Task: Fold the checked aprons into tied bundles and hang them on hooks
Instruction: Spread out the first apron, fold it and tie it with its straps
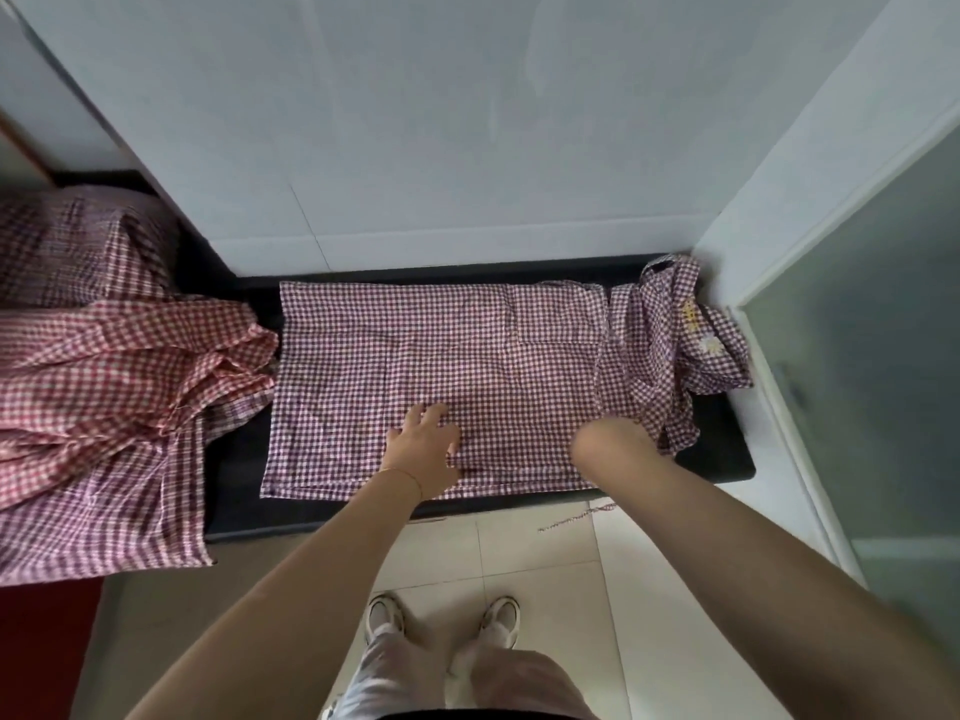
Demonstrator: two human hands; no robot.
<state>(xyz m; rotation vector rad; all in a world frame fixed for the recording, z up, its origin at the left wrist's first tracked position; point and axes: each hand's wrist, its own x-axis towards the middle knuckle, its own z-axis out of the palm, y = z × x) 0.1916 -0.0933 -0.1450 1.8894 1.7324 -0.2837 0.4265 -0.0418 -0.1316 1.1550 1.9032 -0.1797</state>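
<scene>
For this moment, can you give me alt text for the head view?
A purple checked apron lies flat on a black counter; the left hand presses on it while the blurred right hand reaches its bunched end. More checked aprons are piled at left.

Single head-worn view, looking steeply down and forward.

The one wide-angle camera sits on the person's head, looking along both forearms to the black counter (727, 462) close below, which runs across the middle of the frame. The white wall (415, 122) fills the upper half, bowed by the lens. At the bottom edge the person's shoes (441, 621) stand on the tiled floor (545, 563). There is no second view to share any part of the scene.
</scene>
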